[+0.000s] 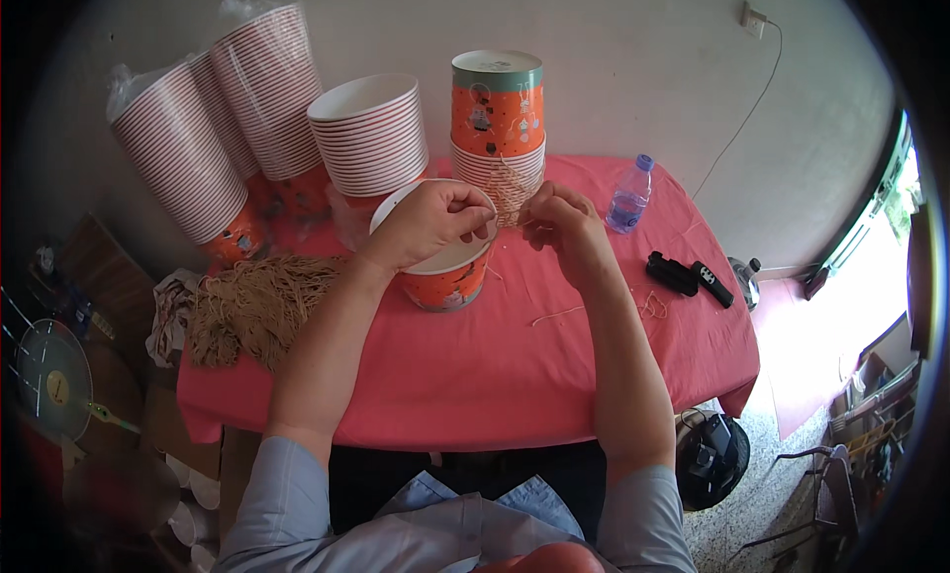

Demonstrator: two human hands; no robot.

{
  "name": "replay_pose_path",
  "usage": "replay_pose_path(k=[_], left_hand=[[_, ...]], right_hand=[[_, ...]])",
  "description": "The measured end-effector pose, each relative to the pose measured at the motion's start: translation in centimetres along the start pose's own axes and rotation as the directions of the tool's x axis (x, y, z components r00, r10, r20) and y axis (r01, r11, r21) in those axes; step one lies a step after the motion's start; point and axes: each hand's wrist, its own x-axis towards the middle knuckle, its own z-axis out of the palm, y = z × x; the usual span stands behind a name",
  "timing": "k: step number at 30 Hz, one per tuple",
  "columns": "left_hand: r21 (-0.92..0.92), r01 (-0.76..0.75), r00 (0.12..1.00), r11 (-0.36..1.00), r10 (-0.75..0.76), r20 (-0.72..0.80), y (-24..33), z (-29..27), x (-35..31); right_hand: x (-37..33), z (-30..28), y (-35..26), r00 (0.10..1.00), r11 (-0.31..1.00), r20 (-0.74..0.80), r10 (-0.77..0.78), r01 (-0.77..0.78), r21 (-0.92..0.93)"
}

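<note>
My left hand (435, 222) is above the rim of an orange-printed paper bucket (443, 288) with a white rim, its thumb and fingers pinched together. Just right of the rim, my right hand (566, 225) is also closed in a pinch. A thin tan paper string appears to run between the two hands; its ends are hidden by my fingers. Behind them stands a stack of upside-down paper buckets (498, 118), with tan strings hanging down its front. A large bundle of tan strings (262, 311) lies by my left forearm.
Tall nested bucket stacks (178, 147) lean at the back left, beside a shorter stack (368, 138). On the right are a water bottle (629, 197), a black stapler (673, 274), another black object (712, 284) and a loose string (559, 316). A pink cloth (475, 395) covers the table.
</note>
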Motion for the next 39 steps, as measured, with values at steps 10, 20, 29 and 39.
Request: replay_pose_path(k=[10,20,29,39], left_hand=[[-0.035,-0.029,0.998,0.999,0.031,0.059,0.2,0.1,0.0],[-0.006,-0.041,0.998,0.999,0.041,0.055,0.2,0.1,0.0],[0.102,-0.089,0.996,0.991,0.090,-0.002,-0.1,0.3,0.0],[0.252,-0.233,0.972,0.939,0.225,0.060,1.1,1.1,-0.6]], right_hand=[[0.0,0.0,0.1,0.987,0.972,0.080,-0.141,0.123,0.199],[0.0,0.2,0.5,0.982,0.972,0.102,-0.160,0.139,0.187],[-0.2,0.3,0.3,0.976,0.975,0.144,-0.162,0.136,0.176],[-0.3,0.4,0.2,0.960,0.973,0.189,-0.205,0.178,0.149]])
